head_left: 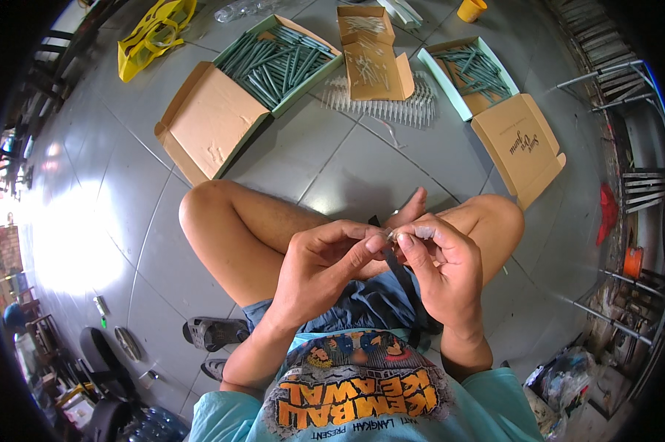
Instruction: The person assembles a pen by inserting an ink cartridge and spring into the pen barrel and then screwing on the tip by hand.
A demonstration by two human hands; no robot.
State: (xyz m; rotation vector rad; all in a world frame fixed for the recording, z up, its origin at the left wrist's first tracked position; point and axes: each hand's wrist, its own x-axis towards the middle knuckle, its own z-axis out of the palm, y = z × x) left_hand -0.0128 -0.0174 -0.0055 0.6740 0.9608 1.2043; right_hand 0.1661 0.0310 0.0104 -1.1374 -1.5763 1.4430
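I sit cross-legged on a grey tiled floor. My left hand [324, 264] and my right hand [439, 259] meet above my lap, and their fingertips pinch a small clear tube-like piece [397, 234] between them. What the piece is exactly is too small to tell. A dark strap [405, 283] runs down under my hands over my blue shorts.
On the floor ahead lie an open box of grey-green sticks [277, 62], a second such box [474, 72], a small brown box of thin pale pieces [373, 62] and a row of clear pieces [391, 107]. A yellow bag [154, 33] lies far left, sandals [213, 333] by my left side.
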